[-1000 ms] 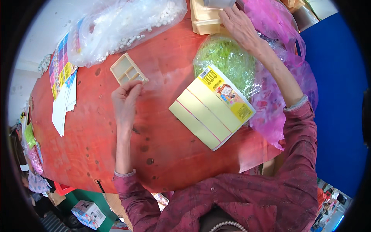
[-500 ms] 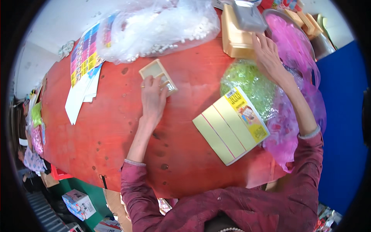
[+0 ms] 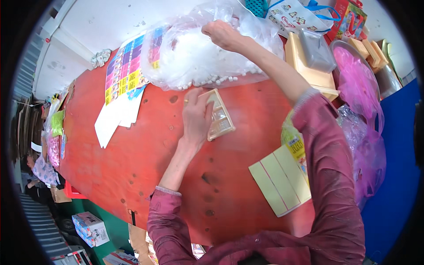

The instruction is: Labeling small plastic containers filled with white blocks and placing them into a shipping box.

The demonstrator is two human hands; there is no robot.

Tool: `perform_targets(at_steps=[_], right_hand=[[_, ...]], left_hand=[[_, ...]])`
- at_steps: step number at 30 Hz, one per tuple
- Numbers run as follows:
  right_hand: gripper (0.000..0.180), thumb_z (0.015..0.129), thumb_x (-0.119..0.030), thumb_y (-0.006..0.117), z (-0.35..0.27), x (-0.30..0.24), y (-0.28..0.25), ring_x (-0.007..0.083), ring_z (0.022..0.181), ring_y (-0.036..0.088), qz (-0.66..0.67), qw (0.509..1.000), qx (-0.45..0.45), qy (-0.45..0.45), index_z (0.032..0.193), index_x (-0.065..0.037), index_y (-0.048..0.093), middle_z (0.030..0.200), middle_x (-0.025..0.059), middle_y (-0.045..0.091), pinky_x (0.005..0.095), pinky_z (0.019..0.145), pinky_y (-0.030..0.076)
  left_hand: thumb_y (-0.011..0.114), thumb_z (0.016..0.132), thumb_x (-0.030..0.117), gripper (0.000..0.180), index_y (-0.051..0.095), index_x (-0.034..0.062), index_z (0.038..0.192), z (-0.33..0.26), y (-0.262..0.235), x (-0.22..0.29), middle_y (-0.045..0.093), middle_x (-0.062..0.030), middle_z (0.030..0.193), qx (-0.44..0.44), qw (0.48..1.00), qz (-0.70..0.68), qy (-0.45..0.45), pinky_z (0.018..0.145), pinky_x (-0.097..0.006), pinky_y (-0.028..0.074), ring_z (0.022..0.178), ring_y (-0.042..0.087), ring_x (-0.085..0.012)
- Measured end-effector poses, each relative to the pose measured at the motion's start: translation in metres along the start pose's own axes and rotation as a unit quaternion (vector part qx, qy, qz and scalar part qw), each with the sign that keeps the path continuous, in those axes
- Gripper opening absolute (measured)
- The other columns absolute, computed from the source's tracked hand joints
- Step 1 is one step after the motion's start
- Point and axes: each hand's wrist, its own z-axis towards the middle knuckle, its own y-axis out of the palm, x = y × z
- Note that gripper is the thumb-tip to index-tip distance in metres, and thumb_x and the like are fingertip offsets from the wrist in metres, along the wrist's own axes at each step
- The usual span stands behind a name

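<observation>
A small cream tray with compartments (image 3: 225,124) lies on the red table, with something clear or shiny inside it. My left hand (image 3: 196,115) grips the tray's left side, its fingers curled over the edge. Reaching far across the table, my right hand (image 3: 223,35) is above a large clear plastic bag (image 3: 170,73) full of small white pieces (image 3: 216,78). The fingers of that hand are bent closed, and what they hold, if anything, is hidden.
Printed colour sheets (image 3: 117,84) lie at the far left. Stacked cream trays (image 3: 304,62) stand right of the bag, beside pink plastic bags (image 3: 357,75). Pale yellow card (image 3: 280,181) lies near my right arm, partly over a green bag (image 3: 289,128). A blue panel (image 3: 395,176) borders the right.
My right hand has swung left from the stacked trays to above the bag of white pieces. My left hand stays on the compartment tray. The whole view has shifted.
</observation>
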Motion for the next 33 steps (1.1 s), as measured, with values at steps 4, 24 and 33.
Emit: perform_targets(at_steps=[4,24,33], right_hand=[[0.01,0.071,-0.005,0.057,0.014,0.051,0.075,0.0396,0.08,0.06,-0.02,0.999,0.031,0.023,0.079,0.001,0.06,0.083,0.0186,0.062,0.0453,0.07,0.047],[0.022,0.075,-0.01,0.062,0.023,0.04,0.132,0.0297,0.088,0.063,0.024,0.998,-0.011,-0.057,0.096,-0.005,0.065,0.092,0.0151,0.065,0.0429,0.073,0.051],[0.019,0.074,-0.01,0.068,0.008,0.03,0.058,0.0121,0.063,0.06,0.522,0.777,0.174,0.307,0.088,0.001,0.066,0.073,0.0087,0.063,0.0244,0.054,0.049]], left_hand=[[0.058,0.082,0.007,0.02,0.061,-0.0029,0.099,0.06,-0.002,-0.036,0.061,-0.0211,0.101,0.097,0.994,0.031,0.049,0.085,-0.04,0.045,0.098,0.058,-0.0356],[0.064,0.076,0.001,0.03,0.058,-0.0014,0.106,0.049,0.006,-0.071,0.053,-0.0212,0.115,0.029,0.988,0.117,0.094,0.088,-0.044,0.045,0.111,0.048,-0.0405],[0.075,0.072,0.023,0.085,0.026,-0.0077,0.134,-0.036,0.007,-0.01,0.026,-0.0292,0.14,-0.158,0.983,0.032,-0.093,0.105,-0.054,0.027,0.131,0.027,-0.0421]])
